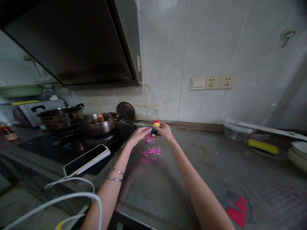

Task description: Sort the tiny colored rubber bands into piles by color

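A small object coloured red, yellow and blue with a dark lower end (155,127) is in my right hand (165,131), whose fingers are closed around its right side. It is too small to name its kind. My left hand (142,133) comes up to its left side, fingertips pinched together; what they grip, if anything, is hidden. A pink piece (148,139) shows just below the left fingers. Nearer to me, a loose pile of thin pink loops and strips (151,152) lies on the metal countertop (163,188) between my forearms.
On the left are a black stove (96,166) with a pan (102,124) and a pot (59,116), and a white phone-like device (86,160) with white cables (59,199). A clear plastic container (236,131), yellow sponge (262,146) and bowls (298,156) stand right.
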### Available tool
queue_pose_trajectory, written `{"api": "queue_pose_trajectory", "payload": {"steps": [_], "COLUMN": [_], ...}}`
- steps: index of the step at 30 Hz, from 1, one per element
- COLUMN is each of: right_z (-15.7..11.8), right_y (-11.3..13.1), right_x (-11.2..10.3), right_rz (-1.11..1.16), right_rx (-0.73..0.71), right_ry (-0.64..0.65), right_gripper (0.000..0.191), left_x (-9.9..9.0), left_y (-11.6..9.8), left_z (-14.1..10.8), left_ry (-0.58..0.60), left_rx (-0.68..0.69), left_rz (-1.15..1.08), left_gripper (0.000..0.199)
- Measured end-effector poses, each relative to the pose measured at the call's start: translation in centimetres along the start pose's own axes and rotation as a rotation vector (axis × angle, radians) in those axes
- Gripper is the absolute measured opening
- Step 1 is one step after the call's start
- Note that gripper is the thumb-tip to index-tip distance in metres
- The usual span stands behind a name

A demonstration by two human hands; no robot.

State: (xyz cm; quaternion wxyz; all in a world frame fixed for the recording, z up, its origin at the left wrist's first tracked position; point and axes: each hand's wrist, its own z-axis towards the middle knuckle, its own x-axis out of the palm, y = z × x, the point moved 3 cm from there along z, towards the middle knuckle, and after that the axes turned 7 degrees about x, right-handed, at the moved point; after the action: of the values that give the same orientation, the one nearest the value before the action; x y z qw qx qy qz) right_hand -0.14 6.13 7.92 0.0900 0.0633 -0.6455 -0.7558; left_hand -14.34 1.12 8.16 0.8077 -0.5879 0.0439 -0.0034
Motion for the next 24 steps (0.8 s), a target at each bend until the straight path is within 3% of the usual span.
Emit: {"api": "queue_pose_trajectory", "payload": {"steps": [3, 5, 12, 18, 24], "right_z": [0.2, 0.3, 0.2, 0.1, -0.6], "right_y": [0.0, 0.0, 0.5, 0.8, 1.3], "right_x": [-0.2, -0.4, -0.6, -0.5, -0.3], "right_rz": [0.091, 0.158, 0.368, 0.396, 0.432], "right_rx": [0.04, 0.057, 0.09, 0.055, 0.008], "right_ry": [0.0, -0.003, -0.031, 0.025, 0.151], "right_gripper": [0.052, 0.049, 0.042, 0.042, 0.045], "left_x": [-1.6, -2.0, -0.9, 2.0, 3.3], "left_y": [0.0, 0.6, 2.6, 2.6, 3.1], "left_z": [-0.1, -0.5, -2.5, -2.7, -2.8], "left_ry": [-0.253, -0.336, -0.381, -0.292, -0.286], "left_rx": [0.047, 0.048, -0.026, -0.067, -0.178], "left_rz": [-0.017, 0.018, 0.114, -0.399, -0.769], "left_gripper": [0.026, 0.022, 0.02, 0.017, 0.007]}}
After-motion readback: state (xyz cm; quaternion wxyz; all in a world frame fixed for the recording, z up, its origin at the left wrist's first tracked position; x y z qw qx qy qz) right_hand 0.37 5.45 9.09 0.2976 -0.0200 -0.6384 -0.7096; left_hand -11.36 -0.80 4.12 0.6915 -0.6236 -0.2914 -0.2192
